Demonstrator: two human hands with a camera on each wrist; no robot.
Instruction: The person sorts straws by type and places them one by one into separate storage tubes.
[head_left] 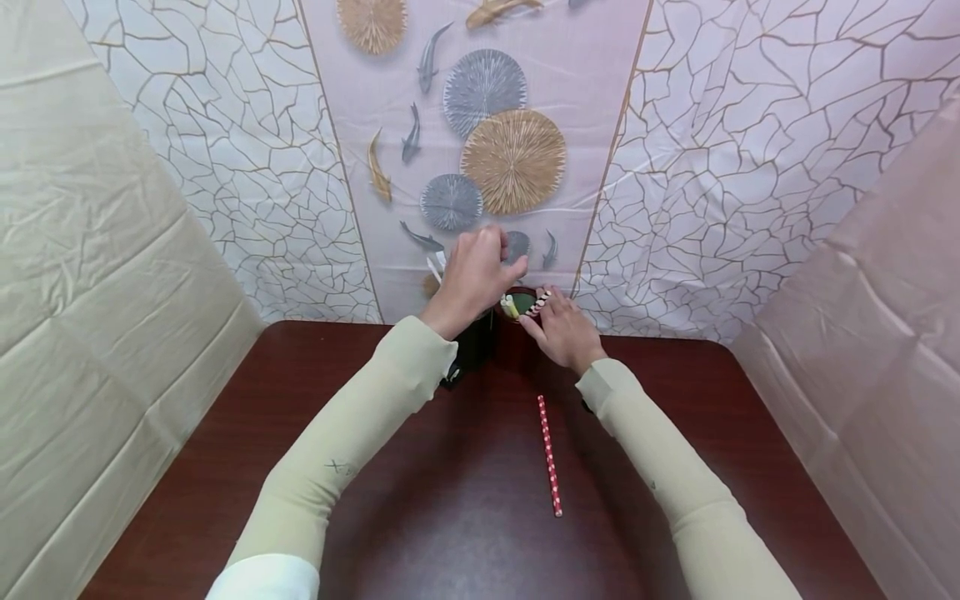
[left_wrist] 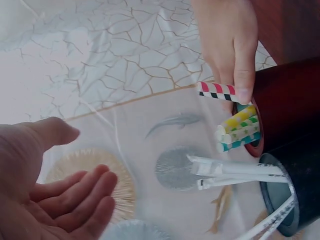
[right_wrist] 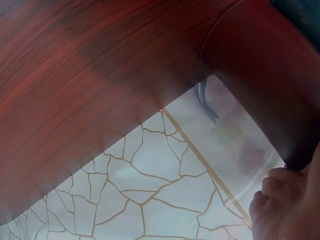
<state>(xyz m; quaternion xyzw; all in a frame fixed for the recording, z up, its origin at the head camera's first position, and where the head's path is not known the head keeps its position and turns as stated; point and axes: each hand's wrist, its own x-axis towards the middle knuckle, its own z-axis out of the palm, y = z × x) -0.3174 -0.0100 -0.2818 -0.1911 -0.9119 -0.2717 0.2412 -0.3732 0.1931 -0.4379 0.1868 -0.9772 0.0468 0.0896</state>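
Note:
My left hand [head_left: 474, 273] hangs above the cups with fingers loosely bent and thumb apart; the left wrist view shows nothing in it. My right hand [head_left: 564, 332] is at the mouth of the dark red cup [left_wrist: 287, 102], thumb and fingers about striped straws [left_wrist: 216, 91] with pink, black and white bands. Part of those straws is hidden by the thumb. Yellow, green and blue patterned paper straws [left_wrist: 240, 130] stand in the red cup. Beside it is a black cup [left_wrist: 305, 175] with several white wrapped straws [left_wrist: 235, 169].
A red straw with white dots [head_left: 550, 457] lies on the dark wooden table [head_left: 450, 525], between the forearms. Behind the cups hangs a patterned cloth [head_left: 675, 208], and plain cloth walls [head_left: 97, 292] stand on both sides.

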